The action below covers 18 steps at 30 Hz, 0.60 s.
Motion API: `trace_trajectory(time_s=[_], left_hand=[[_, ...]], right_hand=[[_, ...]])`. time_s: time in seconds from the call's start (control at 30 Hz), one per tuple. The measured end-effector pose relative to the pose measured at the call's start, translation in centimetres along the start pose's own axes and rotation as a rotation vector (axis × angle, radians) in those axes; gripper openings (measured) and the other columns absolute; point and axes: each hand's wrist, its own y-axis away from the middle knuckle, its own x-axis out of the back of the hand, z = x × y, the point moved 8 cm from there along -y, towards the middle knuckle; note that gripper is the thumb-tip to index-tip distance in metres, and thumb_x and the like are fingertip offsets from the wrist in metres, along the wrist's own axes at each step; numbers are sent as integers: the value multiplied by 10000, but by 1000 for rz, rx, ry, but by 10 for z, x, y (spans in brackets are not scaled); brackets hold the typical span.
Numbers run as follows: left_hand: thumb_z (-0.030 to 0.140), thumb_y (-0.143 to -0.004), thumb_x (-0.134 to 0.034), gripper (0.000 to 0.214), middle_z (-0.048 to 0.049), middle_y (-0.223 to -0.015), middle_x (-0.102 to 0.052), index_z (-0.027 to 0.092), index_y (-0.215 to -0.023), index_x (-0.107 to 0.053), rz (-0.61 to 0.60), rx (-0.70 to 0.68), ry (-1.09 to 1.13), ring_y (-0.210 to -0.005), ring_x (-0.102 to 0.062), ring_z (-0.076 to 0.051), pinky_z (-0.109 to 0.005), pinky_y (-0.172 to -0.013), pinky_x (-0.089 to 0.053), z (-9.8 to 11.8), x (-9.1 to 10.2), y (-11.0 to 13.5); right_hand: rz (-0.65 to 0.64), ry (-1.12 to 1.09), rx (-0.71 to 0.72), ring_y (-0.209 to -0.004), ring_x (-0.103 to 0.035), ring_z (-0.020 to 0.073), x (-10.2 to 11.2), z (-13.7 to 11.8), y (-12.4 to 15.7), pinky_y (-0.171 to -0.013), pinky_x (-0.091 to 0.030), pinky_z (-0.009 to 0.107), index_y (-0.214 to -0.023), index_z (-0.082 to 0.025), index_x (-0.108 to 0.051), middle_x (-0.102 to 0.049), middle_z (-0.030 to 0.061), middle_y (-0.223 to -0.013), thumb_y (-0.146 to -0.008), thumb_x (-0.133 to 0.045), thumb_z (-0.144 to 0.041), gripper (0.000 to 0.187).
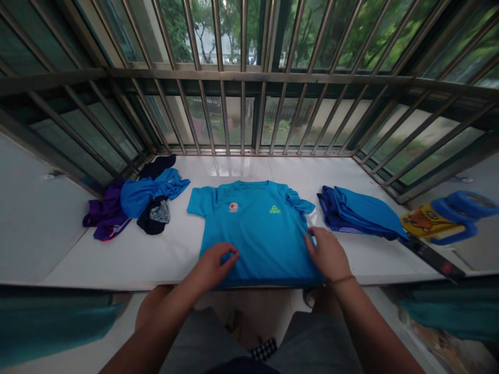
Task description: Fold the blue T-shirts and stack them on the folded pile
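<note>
A turquoise short-sleeved T-shirt lies spread front side up, its collar toward the window. It bears a small round badge and a yellow-green "PEAK" logo. The shirt's right sleeve is bunched, and its hem lies along the front edge of the white ledge. Over the lower left of the shirt is my left hand, its thumb and finger curled until the tips nearly meet, with no cloth visible between them. At the shirt's right side, my right hand rests by the edge with its fingers apart.
On the left is a loose heap of purple, blue and dark clothes. Folded blue clothes lie on the right, beside a yellow and blue bottle and a dark flat box. Metal window bars rise behind the ledge.
</note>
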Motion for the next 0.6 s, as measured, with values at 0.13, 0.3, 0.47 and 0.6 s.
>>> trace_trajectory(time_s=[0.13, 0.3, 0.47, 0.6], left_hand=[[453, -1061, -539, 513, -197, -1542, -676, 140, -1445, -671, 159, -83, -262, -1473, -594, -335, -505, -1280, -414, -21, 25, -108], [510, -1107, -502, 599, -168, -1766, -442, 191, -1610, -561, 193, 77, -546, -1657, -370, -373, -630, -1359, -242, -76, 50, -168], [615, -1115, -428, 678, -118, -1807, -374, 240, -1676, -496, 231, 129, -599, -1689, -306, -356, -649, -1372, -191, -94, 54, -166], [621, -1114, -402, 680, -69, -1818, -358, 270, -1692, -472, 206, 161, -636, -1700, -289, -318, -621, -1386, -188, -93, 52, -167]], right_hand=[[-2, 122, 16, -1353, -575, 381, -4, -4, -90, -1134, -445, 472, -1484, -88, -611, -645, 252, -1489, -1052, -602, -338, 500], [-124, 17, -179, -1263, -663, 326, -23, 36, -157, -1044, -459, 391, -1362, -124, -721, -760, 217, -1330, -1005, -693, -305, 401], [-4, -40, -433, -1075, -746, 321, -15, 94, -170, -886, -516, 365, -1281, -48, -760, -800, 249, -1177, -1100, -443, -388, 499], [68, -84, -555, -969, -753, 332, -12, 119, -165, -803, -530, 365, -1154, -51, -803, -810, 245, -1052, -1052, -483, -396, 482]])
